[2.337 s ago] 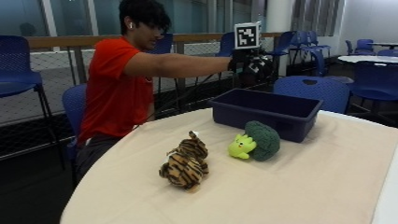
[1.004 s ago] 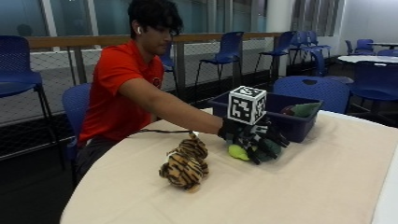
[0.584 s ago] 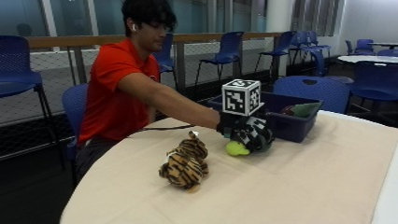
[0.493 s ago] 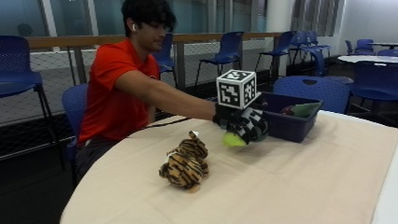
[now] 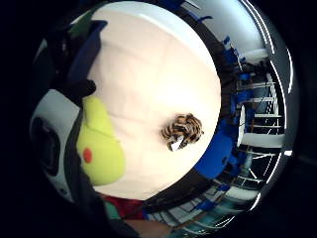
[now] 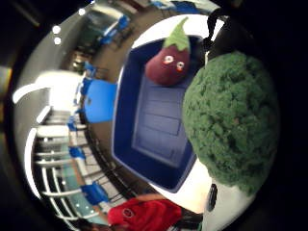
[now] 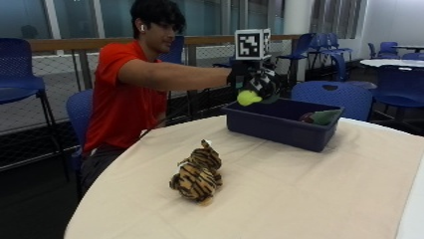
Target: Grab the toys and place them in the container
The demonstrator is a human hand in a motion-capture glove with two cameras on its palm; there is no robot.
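Gloved right hand [image 7: 257,79]: raised off the table, arm stretched out level, fingers curled round the broccoli toy [image 7: 250,97], whose yellow-green face pokes out beneath the glove. Position: above the near-left corner of the container [image 7: 278,130], at about 1 o'clock from the tiger toy.

Broccoli toy, detail: the thumb-side palm view shows its dark green, nubbly crown [image 6: 232,120] close against the palm; the little-finger-side view shows its yellow-green face with a red cheek spot [image 5: 99,146].

Container: dark blue rectangular tub, standing on the far part of the round table [image 7: 318,199]. Seen from the palm [image 6: 154,120], its ribbed floor is mostly bare.

Eggplant toy [image 6: 169,60]: purple, green stem, two eyes; lies inside the container against one end wall. From the outside view only its top [image 7: 319,117] shows over the rim at the tub's right end.

Tiger toy [image 7: 199,172]: striped orange and black plush, on the tabletop nearer the camera, well apart from the container, roughly at 7 o'clock from it. Also visible from the palm [image 5: 182,131], untouched.

Person: seated at the table's far-left edge, red shirt [image 7: 122,99].
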